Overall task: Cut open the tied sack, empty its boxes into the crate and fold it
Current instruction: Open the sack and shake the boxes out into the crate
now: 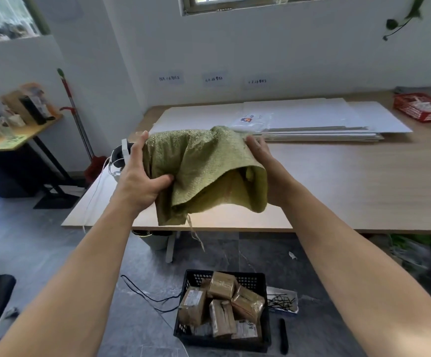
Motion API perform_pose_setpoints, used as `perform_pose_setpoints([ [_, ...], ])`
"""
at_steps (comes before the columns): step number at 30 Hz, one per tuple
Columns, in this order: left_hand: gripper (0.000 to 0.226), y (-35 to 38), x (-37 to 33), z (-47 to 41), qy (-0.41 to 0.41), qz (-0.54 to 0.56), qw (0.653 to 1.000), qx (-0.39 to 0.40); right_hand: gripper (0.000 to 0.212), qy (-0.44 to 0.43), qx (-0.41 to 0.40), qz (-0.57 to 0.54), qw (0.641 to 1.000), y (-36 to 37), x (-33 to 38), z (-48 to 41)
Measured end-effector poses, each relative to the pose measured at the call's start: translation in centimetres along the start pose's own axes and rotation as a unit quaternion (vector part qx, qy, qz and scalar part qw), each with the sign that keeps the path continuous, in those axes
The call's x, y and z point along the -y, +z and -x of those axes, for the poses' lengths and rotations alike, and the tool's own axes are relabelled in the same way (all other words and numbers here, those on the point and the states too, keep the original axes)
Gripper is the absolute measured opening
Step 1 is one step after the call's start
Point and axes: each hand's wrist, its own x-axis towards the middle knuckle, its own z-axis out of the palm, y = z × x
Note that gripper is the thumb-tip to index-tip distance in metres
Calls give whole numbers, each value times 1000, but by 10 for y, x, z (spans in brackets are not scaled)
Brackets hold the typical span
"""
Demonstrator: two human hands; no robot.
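Holding the limp green sack (204, 171), apparently empty, both hands grip it; boxes (222, 305) fill the black crate (266, 341).

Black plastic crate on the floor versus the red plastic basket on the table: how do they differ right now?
The black plastic crate sits on the floor near the person's feet; the red plastic basket sits at the far right end of the wooden table. The crate holds brown taped cardboard boxes heaped to its rim; the basket holds pale items too blurred to identify. Both have perforated, lattice-like walls.
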Motion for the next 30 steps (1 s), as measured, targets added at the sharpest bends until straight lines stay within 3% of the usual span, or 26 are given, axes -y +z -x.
perform_pose_setpoints([
  [3,87,6,-3,1,-21,30,999,1,117,-27,41,63,997,2,1,3],
  [7,79,3,6,-6,-112,206,971,48,123,-79,0,236,969,4,-3,2],
  [14,51,-6,18,-7,-209,335,909,133,82,-157,-74,405,898,3,-13,7],
  [18,63,0,35,-5,-205,386,897,67,34,-169,-124,402,891,4,-21,3],
  [20,98,3,43,1,-202,406,891,43,22,-151,-160,392,893,0,-27,0],
  [22,130,7,46,9,-183,393,898,72,19,-117,-174,376,903,-4,-33,-1],
  [24,141,14,48,15,-149,351,919,104,14,-97,-172,340,920,-8,-39,2],
  [27,135,19,53,13,-127,241,949,157,17,-88,-167,316,930,-12,-48,10],
  [30,124,16,64,8,-101,35,971,216,26,-70,-189,311,929,-17,-55,20],
])
